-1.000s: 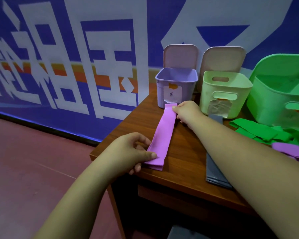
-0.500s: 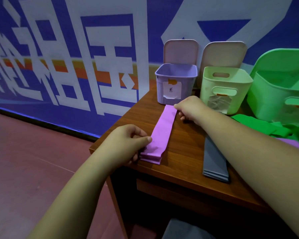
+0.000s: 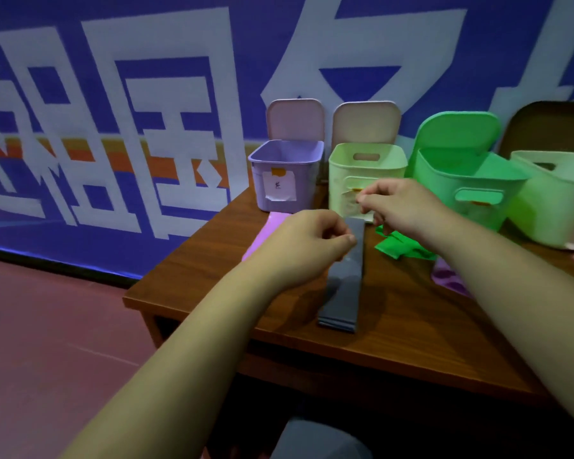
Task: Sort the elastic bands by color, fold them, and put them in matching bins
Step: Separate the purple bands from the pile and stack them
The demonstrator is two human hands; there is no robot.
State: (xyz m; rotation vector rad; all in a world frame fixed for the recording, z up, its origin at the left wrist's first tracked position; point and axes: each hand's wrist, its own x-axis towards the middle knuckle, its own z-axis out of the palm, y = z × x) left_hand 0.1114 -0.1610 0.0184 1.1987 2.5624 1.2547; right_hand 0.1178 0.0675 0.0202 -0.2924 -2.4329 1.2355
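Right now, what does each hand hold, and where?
Left hand appears to pinch the grey elastic band by its edge near the far end. Whether the right hand holds anything cannot be told.

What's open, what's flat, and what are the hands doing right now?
purple bin: lid up
pale green bin: lid up
bright green bin: lid up
grey band: lying flat
green bands: crumpled heap
left hand: curled at grey band, grip unclear
right hand: curled, grip unclear

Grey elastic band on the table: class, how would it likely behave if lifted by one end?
Probably floppy: the grey elastic band lies flat in thin stacked layers on the table. Likely light; its layers may separate when lifted.
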